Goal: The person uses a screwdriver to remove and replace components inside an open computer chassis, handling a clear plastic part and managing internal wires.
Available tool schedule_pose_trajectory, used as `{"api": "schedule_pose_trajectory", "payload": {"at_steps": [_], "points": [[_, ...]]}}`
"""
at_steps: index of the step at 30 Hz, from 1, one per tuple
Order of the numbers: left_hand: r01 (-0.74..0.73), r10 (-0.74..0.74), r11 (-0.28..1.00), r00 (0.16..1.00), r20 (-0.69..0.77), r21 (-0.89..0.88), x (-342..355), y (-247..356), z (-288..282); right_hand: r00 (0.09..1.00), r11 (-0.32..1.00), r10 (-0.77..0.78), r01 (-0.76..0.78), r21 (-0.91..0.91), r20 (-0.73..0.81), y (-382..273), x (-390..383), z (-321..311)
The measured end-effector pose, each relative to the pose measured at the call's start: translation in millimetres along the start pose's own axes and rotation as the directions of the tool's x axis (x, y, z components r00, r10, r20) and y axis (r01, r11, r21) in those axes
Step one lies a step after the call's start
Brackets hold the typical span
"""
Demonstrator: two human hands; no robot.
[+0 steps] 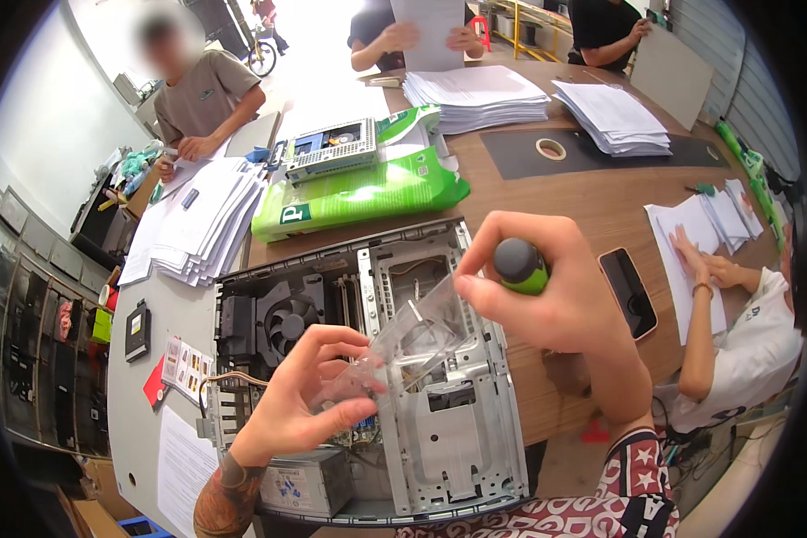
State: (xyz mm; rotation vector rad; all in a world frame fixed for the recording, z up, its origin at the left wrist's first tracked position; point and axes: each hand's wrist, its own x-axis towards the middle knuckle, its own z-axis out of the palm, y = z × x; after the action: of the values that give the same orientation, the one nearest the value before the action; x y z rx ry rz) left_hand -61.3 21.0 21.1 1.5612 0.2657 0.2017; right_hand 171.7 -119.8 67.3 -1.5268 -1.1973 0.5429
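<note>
A small clear plastic bag (419, 330) is stretched between my hands, above an opened desktop computer case (462, 439). My left hand (296, 394) is closed on the bag's lower end, where small dark bits show through the plastic. With thumb and forefinger my right hand (560, 291) pinches the upper corner. A screwdriver with a black and green handle (518, 262) is tucked in that same hand; its blade is hidden. Inside the case are a black cooling fan (287, 325), a metal drive bracket and a power supply (303, 484).
A metal drive cage (332, 148) rests on a green package (368, 193) behind the case. Paper stacks (202, 220) lie at left and along the back. A phone (628, 293) is right of my right hand. Several people sit or stand around the table.
</note>
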Motion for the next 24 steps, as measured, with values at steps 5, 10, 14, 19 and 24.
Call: {"api": "schedule_pose_trajectory", "payload": {"at_steps": [5,10,14,19,24], "points": [[0.092,-0.1,0.99,0.992,-0.081,-0.103,3,-4,-9,0.999,0.999,-0.019,0.02,-0.037,0.029,11,7,-3],[0.19,-0.183,0.98,0.978,-0.102,0.064,-8,7,-24,0.992,0.993,-0.119,0.119,0.004,-0.042,14,12,-11],[0.401,-0.398,0.905,0.916,-0.052,0.143,4,12,-19,0.95,0.837,-0.158,0.273,0.474,-0.268,15,5,-30],[0.464,-0.462,0.876,0.886,-0.053,0.131,5,18,-14,0.906,0.484,-0.38,0.365,0.795,-0.184,25,1,-30],[0.511,-0.511,0.859,0.857,-0.064,-0.005,3,20,-14,0.982,0.668,-0.191,0.136,0.732,-0.008,13,-3,-13]]}}
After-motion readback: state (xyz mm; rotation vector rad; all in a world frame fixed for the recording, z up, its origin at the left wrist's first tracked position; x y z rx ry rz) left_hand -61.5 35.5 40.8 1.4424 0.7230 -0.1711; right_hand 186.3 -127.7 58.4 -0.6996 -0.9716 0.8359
